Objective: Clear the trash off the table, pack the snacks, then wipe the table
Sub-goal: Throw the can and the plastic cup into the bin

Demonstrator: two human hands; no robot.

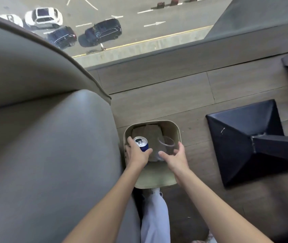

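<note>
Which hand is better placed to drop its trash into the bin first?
Probably the left. The left hand grips the blue can directly over the bin opening. The right hand appears open at the clear plastic cup, which may already be released.

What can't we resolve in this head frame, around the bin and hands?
- Table top: outside the head view; only the black pedestal base shows.
- Clear plastic cup: transparent and blurred; whether the right hand grips it or has let go is unclear.
- Bin bottom: contents dim, partly covered by the left hand holding the can.
- Can label: too small.
</note>
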